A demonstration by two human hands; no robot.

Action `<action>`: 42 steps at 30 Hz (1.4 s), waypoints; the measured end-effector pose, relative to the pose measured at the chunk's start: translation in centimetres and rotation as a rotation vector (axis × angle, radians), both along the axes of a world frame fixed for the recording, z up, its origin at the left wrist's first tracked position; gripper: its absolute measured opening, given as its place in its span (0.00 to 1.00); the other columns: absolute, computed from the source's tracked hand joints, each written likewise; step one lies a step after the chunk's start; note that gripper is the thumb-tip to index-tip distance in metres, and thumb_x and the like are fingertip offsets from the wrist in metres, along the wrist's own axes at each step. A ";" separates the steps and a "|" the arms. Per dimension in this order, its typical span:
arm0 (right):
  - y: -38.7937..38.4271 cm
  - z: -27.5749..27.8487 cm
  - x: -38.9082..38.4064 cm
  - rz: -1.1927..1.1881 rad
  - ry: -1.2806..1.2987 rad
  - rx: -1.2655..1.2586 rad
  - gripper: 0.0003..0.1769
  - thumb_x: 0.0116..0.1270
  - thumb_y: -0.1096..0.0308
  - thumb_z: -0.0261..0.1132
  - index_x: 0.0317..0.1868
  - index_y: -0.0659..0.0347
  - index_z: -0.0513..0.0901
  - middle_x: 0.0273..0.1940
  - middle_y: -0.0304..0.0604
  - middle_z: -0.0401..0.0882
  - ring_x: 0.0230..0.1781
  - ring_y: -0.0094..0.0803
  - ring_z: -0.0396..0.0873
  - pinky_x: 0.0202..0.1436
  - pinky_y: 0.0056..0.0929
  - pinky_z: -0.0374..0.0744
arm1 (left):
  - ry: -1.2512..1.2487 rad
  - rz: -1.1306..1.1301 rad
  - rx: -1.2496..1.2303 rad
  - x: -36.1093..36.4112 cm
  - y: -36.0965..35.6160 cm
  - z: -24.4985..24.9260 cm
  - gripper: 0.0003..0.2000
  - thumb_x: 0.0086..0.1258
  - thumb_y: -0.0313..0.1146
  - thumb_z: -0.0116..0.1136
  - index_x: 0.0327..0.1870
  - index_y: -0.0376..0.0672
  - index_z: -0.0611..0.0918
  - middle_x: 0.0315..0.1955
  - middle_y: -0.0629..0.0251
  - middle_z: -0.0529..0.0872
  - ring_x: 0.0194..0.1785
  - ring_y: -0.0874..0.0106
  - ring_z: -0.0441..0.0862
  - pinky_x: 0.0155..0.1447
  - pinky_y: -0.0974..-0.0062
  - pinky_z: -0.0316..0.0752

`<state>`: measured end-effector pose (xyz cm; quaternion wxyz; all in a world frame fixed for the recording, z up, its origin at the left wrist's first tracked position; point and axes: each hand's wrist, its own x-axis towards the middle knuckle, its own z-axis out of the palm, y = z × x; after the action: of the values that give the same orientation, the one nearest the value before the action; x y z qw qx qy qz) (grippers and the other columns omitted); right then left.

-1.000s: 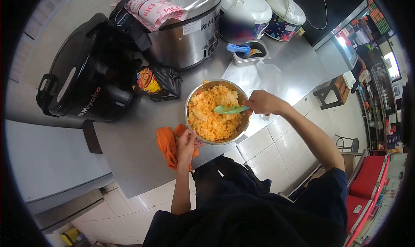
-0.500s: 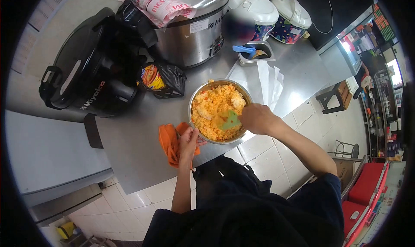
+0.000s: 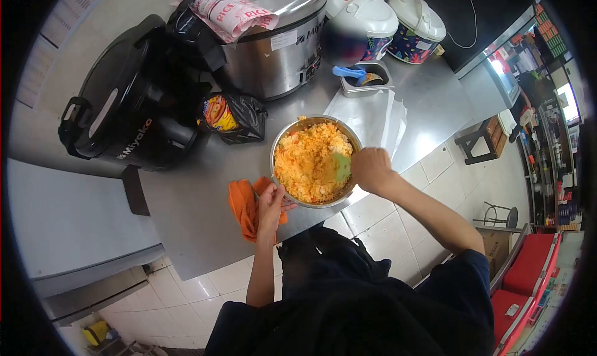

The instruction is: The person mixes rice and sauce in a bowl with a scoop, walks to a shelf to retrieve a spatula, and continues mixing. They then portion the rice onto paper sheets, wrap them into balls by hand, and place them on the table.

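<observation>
A round metal bowl (image 3: pixel 273 163) full of orange-tinted rice (image 3: pixel 308 163) stands near the front edge of the steel table. My left hand (image 3: pixel 271 205) grips the bowl's near-left rim, thumb on top and fingers below. Beside and partly under that hand lies a crumpled orange cloth (image 3: pixel 242 210). My right hand (image 3: pixel 372 171) is closed at the bowl's right side around the handle of a green rice paddle (image 3: pixel 341 167). The paddle's blade sits in the rice at the right; its handle is hidden in my fist.
Behind the bowl are a black plastic bag (image 3: pixel 252 119) with a colourful packet, a large steel rice cooker (image 3: pixel 267 63) and a small metal container (image 3: pixel 367 90) with a blue-handled utensil. A black Miyako cooker (image 3: pixel 124 107) stands left. White paper (image 3: pixel 367 116) lies behind the bowl's right side.
The paddle and my right hand have shifted right, toward the bowl's right rim. Rice lumps look more broken up and spread. My left hand stays on the rim.
</observation>
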<state>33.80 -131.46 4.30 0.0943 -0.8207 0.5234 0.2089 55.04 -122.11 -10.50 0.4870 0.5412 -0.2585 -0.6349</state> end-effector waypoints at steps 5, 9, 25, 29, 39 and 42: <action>-1.0 0.7 0.2 -0.002 0.041 -0.244 0.04 0.49 0.72 0.59 0.21 0.56 0.80 0.23 0.44 0.79 0.25 0.34 0.80 0.24 0.30 0.73 | -0.005 0.022 0.018 -0.2 -0.1 0.8 0.12 0.70 0.38 0.46 0.29 0.40 0.69 0.24 0.67 0.76 0.27 0.79 0.77 0.34 0.75 0.82; 0.1 -6.8 0.2 0.177 0.079 -0.133 0.05 0.51 0.72 0.58 0.23 0.57 0.81 0.24 0.42 0.80 0.26 0.32 0.81 0.27 0.28 0.77 | -0.002 0.016 0.015 0.0 -0.2 0.2 0.11 0.70 0.38 0.46 0.29 0.40 0.70 0.25 0.67 0.76 0.28 0.79 0.77 0.34 0.75 0.82; -1.3 -10.6 -2.2 -0.201 -0.488 0.772 0.11 0.61 0.70 0.52 0.30 0.67 0.79 0.26 0.44 0.78 0.14 0.22 0.68 0.12 0.19 0.64 | -0.037 -0.048 0.044 1.2 -1.2 0.8 0.10 0.71 0.37 0.43 0.38 0.40 0.73 0.31 0.68 0.78 0.32 0.80 0.79 0.33 0.76 0.82; -2.2 -10.7 -4.4 -0.774 -0.790 1.213 0.10 0.61 0.72 0.53 0.41 0.66 0.76 0.26 0.36 0.76 0.14 0.22 0.62 0.10 0.17 0.58 | -0.018 -0.079 0.032 1.4 -1.4 0.5 0.10 0.71 0.37 0.43 0.39 0.40 0.73 0.31 0.68 0.78 0.31 0.80 0.79 0.33 0.77 0.81; -5.8 -1.2 -5.3 -0.895 -0.767 1.176 0.19 0.69 0.59 0.47 0.27 0.65 0.74 0.14 0.28 0.61 0.07 0.14 0.54 0.09 0.14 0.55 | -0.024 -0.056 0.045 1.0 -1.6 1.1 0.11 0.71 0.37 0.44 0.36 0.38 0.73 0.28 0.66 0.77 0.29 0.79 0.77 0.33 0.75 0.82; -5.2 -0.3 -2.7 -0.674 -0.652 0.771 0.19 0.65 0.59 0.51 0.24 0.65 0.75 0.14 0.34 0.67 0.07 0.21 0.60 0.08 0.19 0.59 | -0.024 -0.042 0.038 1.1 -1.5 0.9 0.11 0.70 0.37 0.44 0.36 0.38 0.72 0.27 0.66 0.77 0.28 0.79 0.77 0.33 0.75 0.82</action>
<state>31.12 -136.62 4.02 0.6014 -0.5382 0.5851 0.0800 56.18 -123.61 -9.58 0.4599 0.5522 -0.2635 -0.6435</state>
